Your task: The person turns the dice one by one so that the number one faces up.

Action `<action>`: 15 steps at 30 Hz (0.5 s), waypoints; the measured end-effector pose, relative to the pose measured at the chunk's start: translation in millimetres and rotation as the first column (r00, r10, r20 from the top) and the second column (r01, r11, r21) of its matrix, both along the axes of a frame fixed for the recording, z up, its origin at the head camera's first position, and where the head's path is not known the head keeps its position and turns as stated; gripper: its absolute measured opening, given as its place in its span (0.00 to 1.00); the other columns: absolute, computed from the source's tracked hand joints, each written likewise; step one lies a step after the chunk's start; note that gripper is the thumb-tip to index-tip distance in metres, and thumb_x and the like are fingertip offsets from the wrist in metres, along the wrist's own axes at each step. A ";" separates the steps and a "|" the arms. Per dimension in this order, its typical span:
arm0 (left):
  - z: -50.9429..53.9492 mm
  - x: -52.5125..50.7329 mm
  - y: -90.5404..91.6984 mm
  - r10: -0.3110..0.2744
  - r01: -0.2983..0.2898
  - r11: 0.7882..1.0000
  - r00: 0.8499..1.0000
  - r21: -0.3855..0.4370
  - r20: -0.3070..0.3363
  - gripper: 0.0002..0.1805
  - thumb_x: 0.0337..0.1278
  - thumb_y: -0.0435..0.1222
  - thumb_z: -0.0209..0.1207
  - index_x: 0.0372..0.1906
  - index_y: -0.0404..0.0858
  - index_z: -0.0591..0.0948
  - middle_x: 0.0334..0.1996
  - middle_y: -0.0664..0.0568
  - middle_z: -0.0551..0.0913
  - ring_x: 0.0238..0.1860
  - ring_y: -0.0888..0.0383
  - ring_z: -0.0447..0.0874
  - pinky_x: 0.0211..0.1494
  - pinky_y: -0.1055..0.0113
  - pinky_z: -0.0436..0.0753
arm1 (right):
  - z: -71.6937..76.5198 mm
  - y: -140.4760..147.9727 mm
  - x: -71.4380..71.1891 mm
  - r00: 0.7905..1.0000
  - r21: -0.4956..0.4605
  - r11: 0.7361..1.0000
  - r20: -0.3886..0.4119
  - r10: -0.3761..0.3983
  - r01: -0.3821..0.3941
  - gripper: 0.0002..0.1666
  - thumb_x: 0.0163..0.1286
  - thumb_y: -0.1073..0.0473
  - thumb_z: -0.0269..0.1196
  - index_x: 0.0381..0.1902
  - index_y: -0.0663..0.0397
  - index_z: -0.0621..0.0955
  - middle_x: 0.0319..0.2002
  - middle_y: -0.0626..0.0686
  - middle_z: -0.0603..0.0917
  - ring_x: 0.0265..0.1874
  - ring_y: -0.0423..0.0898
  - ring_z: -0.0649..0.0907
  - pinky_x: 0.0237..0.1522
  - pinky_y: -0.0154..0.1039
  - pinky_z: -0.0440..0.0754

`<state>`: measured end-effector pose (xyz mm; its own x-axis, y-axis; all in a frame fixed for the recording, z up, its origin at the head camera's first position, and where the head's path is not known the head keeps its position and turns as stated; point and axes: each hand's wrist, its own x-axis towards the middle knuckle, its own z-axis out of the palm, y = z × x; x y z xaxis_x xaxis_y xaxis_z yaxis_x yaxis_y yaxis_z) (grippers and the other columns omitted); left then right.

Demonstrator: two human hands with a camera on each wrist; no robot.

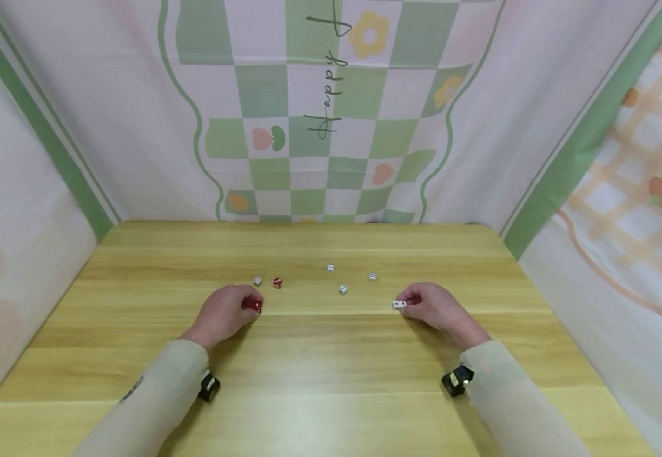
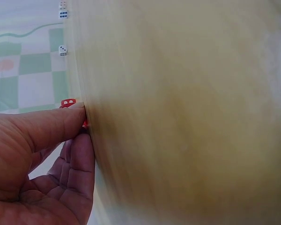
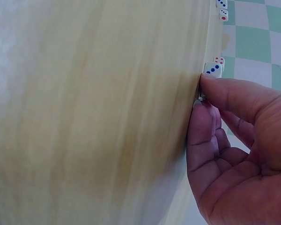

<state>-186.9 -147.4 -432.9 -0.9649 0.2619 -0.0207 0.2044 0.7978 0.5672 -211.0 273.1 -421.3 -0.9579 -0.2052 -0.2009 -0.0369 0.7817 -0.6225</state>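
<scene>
In the head view my left hand (image 1: 225,314) pinches red dice (image 1: 255,306) between thumb and fingers, low at the table surface; how many it holds is partly hidden. A bit of red shows between those fingertips in the left wrist view, where the left hand (image 2: 47,159) fills the lower left. Opposite, my right hand (image 1: 435,311) grips white dice (image 1: 399,304), two of which show side by side at its fingertips. One white die with blue pips (image 3: 213,70) appears just past the thumb of the right hand (image 3: 243,140) in the right wrist view.
Beyond the left hand lie a white die (image 1: 258,281) and a red die (image 1: 277,283). Three more white dice lie scattered between the hands, one at the back (image 1: 331,268). Patterned cloth (image 1: 331,127) hangs behind and beside the wooden table (image 1: 308,393).
</scene>
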 end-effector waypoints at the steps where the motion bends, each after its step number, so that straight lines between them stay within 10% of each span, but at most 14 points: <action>1: 0.1 0.0 0.3 0.000 0.000 1.000 1.000 0.000 0.000 0.08 0.62 0.30 0.69 0.45 0.39 0.87 0.40 0.51 0.89 0.43 0.54 0.85 0.52 0.53 0.85 | 0.0 0.2 0.2 1.000 0.001 1.000 0.000 0.002 -0.002 0.08 0.69 0.62 0.69 0.45 0.56 0.87 0.41 0.52 0.86 0.41 0.47 0.81 0.46 0.41 0.78; 15: -1.4 -0.8 0.6 0.020 -0.020 1.000 1.000 -0.007 0.016 0.11 0.61 0.30 0.70 0.48 0.38 0.86 0.40 0.50 0.88 0.42 0.55 0.84 0.51 0.54 0.84 | -1.8 1.8 -1.2 1.000 -0.007 1.000 0.013 0.001 0.000 0.08 0.70 0.61 0.69 0.45 0.56 0.87 0.42 0.53 0.86 0.41 0.47 0.80 0.45 0.40 0.77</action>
